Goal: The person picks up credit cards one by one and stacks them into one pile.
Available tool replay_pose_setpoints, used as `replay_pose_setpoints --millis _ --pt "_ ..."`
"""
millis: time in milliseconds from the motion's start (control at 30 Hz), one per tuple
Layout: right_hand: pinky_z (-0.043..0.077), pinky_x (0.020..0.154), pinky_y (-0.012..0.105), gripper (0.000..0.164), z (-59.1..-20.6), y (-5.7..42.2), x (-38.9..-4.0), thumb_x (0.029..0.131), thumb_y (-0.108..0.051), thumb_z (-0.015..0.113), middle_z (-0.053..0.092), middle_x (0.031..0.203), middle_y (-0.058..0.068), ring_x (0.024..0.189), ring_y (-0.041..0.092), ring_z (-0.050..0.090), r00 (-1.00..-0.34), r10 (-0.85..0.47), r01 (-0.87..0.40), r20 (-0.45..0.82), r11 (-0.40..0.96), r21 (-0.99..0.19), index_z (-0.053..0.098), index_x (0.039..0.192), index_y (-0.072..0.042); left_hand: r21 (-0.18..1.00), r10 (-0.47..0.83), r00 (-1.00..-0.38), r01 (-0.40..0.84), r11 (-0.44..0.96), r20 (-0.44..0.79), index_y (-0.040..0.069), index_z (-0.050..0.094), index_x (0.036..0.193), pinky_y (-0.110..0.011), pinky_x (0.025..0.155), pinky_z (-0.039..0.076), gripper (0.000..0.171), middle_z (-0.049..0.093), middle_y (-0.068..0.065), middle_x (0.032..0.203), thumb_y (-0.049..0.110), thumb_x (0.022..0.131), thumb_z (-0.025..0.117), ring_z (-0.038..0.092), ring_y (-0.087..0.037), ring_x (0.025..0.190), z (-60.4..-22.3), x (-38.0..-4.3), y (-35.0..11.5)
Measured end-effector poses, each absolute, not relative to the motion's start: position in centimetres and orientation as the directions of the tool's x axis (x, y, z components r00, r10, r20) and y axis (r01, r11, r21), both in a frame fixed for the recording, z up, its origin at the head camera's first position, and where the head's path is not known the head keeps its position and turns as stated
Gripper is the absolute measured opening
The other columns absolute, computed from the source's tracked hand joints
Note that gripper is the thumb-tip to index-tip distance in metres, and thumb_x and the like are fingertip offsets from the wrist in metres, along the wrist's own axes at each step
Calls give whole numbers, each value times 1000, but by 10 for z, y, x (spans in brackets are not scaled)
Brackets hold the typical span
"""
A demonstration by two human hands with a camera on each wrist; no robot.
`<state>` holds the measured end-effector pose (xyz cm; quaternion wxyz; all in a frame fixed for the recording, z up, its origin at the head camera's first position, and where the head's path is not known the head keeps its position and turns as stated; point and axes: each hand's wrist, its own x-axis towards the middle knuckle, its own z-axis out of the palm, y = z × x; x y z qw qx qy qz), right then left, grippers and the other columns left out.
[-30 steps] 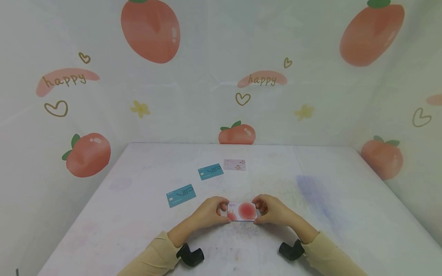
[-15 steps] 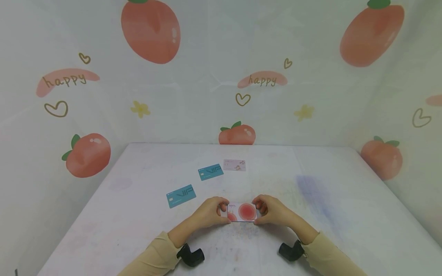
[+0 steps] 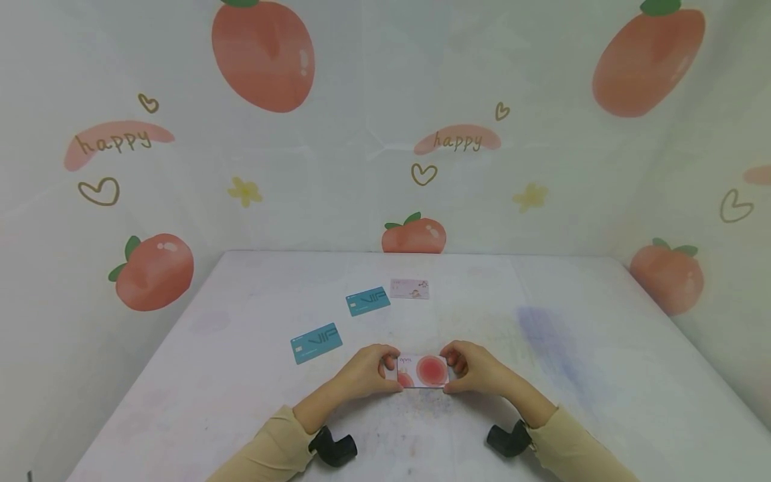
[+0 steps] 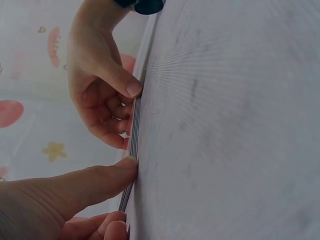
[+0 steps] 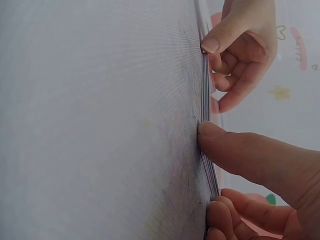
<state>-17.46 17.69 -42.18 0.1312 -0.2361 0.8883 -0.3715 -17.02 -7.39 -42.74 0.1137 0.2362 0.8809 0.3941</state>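
The head camera is looking down toward twelve o'clock; left wrist camera (image 3: 335, 448) and right wrist camera (image 3: 507, 440) (seven and five, close by) are sharing the card stack (image 4: 135, 122).

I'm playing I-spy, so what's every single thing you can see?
card stack: 1, white and red, front centre
VIP cards: 2, teal, left of centre
pink card: 1, pale pink, farthest back
table: 1, white, under cards
backdrop: 1, whitish, around the table
printed fruits: 5, red, on backdrop
printed flowers: 2, yellow, on backdrop
printed hearts: 5, brown, on backdrop
"happy" signs: 2, brown, on backdrop
dark bit: 1, unclear, bottom left
wrist devices: 2, black, front
sleeves: 2, beige, front
left hand: 1, bare, gripping stack
right hand: 1, bare, gripping stack
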Motion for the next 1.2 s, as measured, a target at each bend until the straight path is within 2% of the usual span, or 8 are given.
replay_pose_setpoints --millis 400,933,1200 --pt "44 66 19 49 -420 176 -173 68 -14 81 53 86 3 76 10 48 -864 -497 -293 -83 628 -721 56 107 1 742 508 -861 331 583 -15 -6 59 115 -17 56 37 52 56 -2 82 12 71 79 44 -6 63 -428 -171 -74" --pt "45 67 18 50 -418 178 -174 69 -15 81 55 89 4 77 8 48 -841 -536 -317 -79 605 -730 54 109 1 740 507 -861 320 592 -33 -5 58 116 -17 57 38 53 55 -2 83 13 72 79 44 -8 64 -427 -171 -74" --pt "46 67 18 44 -419 180 -177 74 -15 76 56 90 6 76 7 50 -834 -548 -332 -66 594 -733 54 109 1 744 509 -860 316 589 -38 -5 57 117 -17 56 38 54 55 -2 83 14 72 79 44 -8 64 -427 -172 -74"
